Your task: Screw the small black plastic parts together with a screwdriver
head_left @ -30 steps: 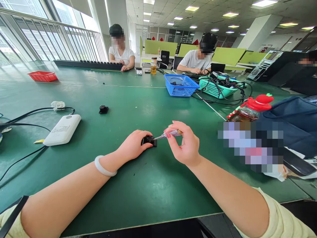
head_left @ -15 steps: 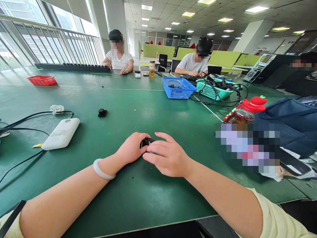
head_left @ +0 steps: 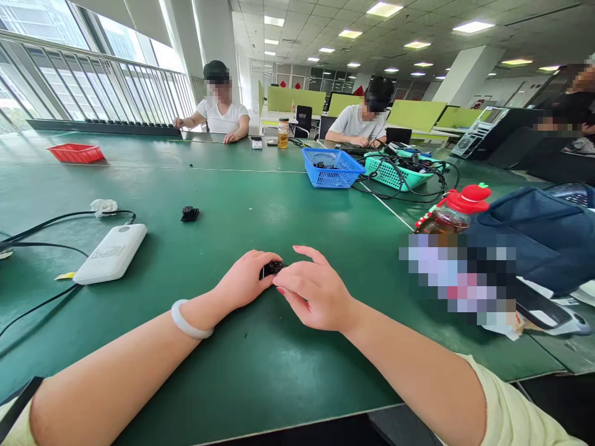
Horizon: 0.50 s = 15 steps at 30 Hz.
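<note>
Near the middle of the green table, my left hand (head_left: 248, 277) is closed around a small black part (head_left: 272, 268), thumb and fingers on either side of it. Most of the part is hidden by the hands, so its kind cannot be made out. My right hand (head_left: 316, 288) meets it from the right, index finger and thumb brought together at its edge while another finger sticks up. What lies between those fingertips, if anything, is too small to name. A second small black piece (head_left: 189, 214) rests on the table beyond my left hand.
A white power bank (head_left: 111, 254) with black cables lies at left, a red tray (head_left: 77, 153) behind it. Blue basket (head_left: 333, 168), green basket (head_left: 400, 173) with tangled cables, red-capped bottle (head_left: 453, 207) and dark blue bag (head_left: 534, 235) stand farther right. Two people sit opposite.
My right fingers have curled in from a more stretched pose, index finger and thumb closing at the black part. My left hand keeps its grip. The view has shifted slightly.
</note>
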{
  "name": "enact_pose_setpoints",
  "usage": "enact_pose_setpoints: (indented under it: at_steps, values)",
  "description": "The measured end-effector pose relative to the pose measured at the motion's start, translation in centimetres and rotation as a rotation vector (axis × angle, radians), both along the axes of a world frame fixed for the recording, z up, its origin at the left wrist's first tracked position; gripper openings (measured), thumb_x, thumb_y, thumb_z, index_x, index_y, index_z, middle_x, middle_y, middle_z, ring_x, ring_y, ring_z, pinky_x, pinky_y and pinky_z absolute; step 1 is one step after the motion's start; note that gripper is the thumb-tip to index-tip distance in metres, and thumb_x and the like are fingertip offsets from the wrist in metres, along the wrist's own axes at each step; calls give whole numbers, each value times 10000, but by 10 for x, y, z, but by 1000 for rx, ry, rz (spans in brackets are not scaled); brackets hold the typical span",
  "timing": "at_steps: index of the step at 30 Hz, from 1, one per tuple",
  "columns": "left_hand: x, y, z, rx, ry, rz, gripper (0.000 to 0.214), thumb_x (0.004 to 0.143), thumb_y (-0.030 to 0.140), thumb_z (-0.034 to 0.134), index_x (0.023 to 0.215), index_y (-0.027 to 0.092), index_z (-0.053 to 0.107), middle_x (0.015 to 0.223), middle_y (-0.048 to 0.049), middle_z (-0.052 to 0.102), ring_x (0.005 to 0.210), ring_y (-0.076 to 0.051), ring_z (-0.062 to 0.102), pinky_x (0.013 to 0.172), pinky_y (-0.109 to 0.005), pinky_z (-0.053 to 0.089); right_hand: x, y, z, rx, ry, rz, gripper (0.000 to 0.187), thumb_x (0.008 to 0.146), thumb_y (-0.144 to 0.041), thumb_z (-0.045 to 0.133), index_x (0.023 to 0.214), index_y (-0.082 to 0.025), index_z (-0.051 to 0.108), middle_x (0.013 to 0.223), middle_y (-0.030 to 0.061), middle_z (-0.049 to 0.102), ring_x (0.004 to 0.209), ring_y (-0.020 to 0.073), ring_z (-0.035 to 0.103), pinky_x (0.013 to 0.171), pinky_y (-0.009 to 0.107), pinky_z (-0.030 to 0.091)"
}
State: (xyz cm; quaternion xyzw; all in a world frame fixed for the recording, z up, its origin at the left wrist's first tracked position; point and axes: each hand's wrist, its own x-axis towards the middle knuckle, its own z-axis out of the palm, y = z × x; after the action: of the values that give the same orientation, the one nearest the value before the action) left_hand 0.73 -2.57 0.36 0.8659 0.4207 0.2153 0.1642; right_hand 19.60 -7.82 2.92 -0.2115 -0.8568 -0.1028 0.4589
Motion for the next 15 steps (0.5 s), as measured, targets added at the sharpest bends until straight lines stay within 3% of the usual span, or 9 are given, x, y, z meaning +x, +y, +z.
enact_pose_setpoints:
  at_steps: [8, 15]
  values:
    - [2, 0, 2, 8, -1, -2, 303, 842, 248, 521, 1122, 207, 631, 1082, -46, 705, 996, -237, 610, 902, -399, 483, 1, -3, 2, 55, 18, -9, 337, 799, -8, 486, 1054, -217, 554, 781, -23, 696, 727, 126, 657, 1057, 436, 442]
    - [2, -1, 3, -13, -3, -5, 311, 805, 219, 542, 1100, 215, 641, 1066, -37, 702, 991, -236, 607, 902, -396, 482, -2, -3, 1, 128, -129, 8, 216, 836, -68, 514, 975, -209, 601, 811, -10, 694, 749, 130, 614, 1019, 399, 455]
